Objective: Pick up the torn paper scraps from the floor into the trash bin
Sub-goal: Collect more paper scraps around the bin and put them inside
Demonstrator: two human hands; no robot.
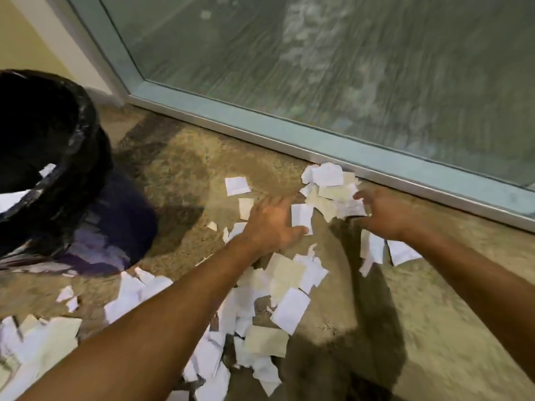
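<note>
item: torn paper scraps (pixel 285 287), white and cream, strewn over a speckled tan floor (pixel 179 175); location: thickest in a band running from the lower left corner up through the middle, beneath and beside the left forearm, with a second small heap (pixel 330 186) lying against the metal sill of a glass door (pixel 318 82) at the far side, and a few single pieces between the two groups; further pieces lie under the right wrist. item: trash bin (pixel 58 180), dark, lined with a black plastic bag, standing at the left edge on the floor, well apart from the far heap; a few white scraps show inside its mouth and near its rim. item: left hand (pixel 270 224), reaching forward over the floor, fingers spread and roughly straight, palm down, thumb touching one white scrap (pixel 301 218); it grips nothing that can be seen. item: right hand (pixel 382 211), reaching toward the far heap, fingers bent downward at the heap's near edge and touching the pieces there; motion blur makes it impossible to tell whether any scrap is actually pinched. item: door, frosted or wet glass in a pale metal frame, its lower rail running diagonally from upper left to right. item: wall (pixel 26 39), yellowish, visible at the upper left behind the bin.
</note>
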